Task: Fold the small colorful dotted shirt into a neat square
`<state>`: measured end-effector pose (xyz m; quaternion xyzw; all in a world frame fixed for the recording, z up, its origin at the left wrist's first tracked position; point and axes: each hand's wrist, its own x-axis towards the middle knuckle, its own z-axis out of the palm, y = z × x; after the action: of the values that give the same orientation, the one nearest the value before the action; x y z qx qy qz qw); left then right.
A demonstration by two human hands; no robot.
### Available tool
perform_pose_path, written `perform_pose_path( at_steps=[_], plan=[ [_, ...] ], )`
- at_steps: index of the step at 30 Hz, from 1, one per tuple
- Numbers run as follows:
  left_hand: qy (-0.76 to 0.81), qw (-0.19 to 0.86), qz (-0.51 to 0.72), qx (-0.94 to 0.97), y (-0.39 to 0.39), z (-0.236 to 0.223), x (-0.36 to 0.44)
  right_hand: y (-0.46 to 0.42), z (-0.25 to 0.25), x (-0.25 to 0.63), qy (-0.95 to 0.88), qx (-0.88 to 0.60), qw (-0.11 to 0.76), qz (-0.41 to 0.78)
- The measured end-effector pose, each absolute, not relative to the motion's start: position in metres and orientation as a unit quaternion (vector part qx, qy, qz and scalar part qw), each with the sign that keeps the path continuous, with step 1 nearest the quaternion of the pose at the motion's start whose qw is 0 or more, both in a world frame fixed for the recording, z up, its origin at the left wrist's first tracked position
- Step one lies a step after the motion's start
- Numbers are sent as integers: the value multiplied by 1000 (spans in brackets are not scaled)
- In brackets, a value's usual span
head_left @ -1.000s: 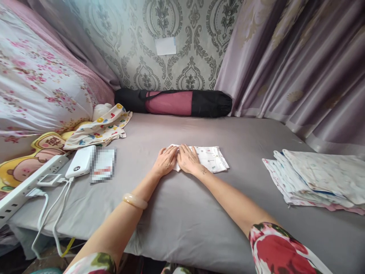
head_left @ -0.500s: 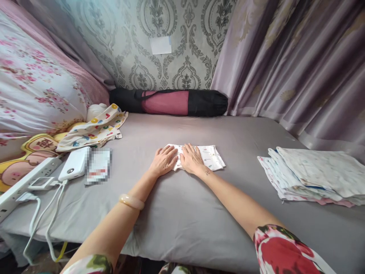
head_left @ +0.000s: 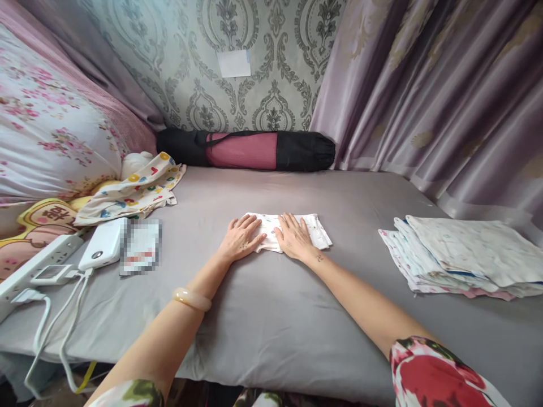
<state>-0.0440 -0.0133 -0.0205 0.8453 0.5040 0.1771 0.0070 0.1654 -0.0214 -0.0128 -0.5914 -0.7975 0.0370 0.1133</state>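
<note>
A folded white cloth (head_left: 316,230) with a small print lies flat on the grey sheet (head_left: 271,305), in the middle of the head view. My left hand (head_left: 241,238) rests palm down on its left end, fingers stretched out. On the middle of the cloth lies my right hand (head_left: 294,236), also flat with its fingers extended. Both hands press from above and grip nothing. Parts of the cloth are hidden beneath them.
At the right is a stack of folded cloths (head_left: 475,254). A black and pink rolled bag (head_left: 241,150) lies along the wall. On the left are a power strip (head_left: 38,271), a white power bank (head_left: 104,243) with cables, a blurred packet (head_left: 142,247) and a patterned cloth (head_left: 136,189).
My right hand has slid slightly to the right across the cloth, widening the gap between my hands. My left hand stays on the left end. The whole view has shifted a little.
</note>
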Motion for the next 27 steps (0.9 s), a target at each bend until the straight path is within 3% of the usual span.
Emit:
perform_pose_path(
  at_steps=[10, 27],
  plan=[
    [500, 3, 179, 848, -13, -21, -45, -20, -2, 177, -796, -592, 89, 90],
    [509, 9, 174, 843, -13, -19, -44, -23, -5, 199, -795, -597, 84, 70]
  ],
)
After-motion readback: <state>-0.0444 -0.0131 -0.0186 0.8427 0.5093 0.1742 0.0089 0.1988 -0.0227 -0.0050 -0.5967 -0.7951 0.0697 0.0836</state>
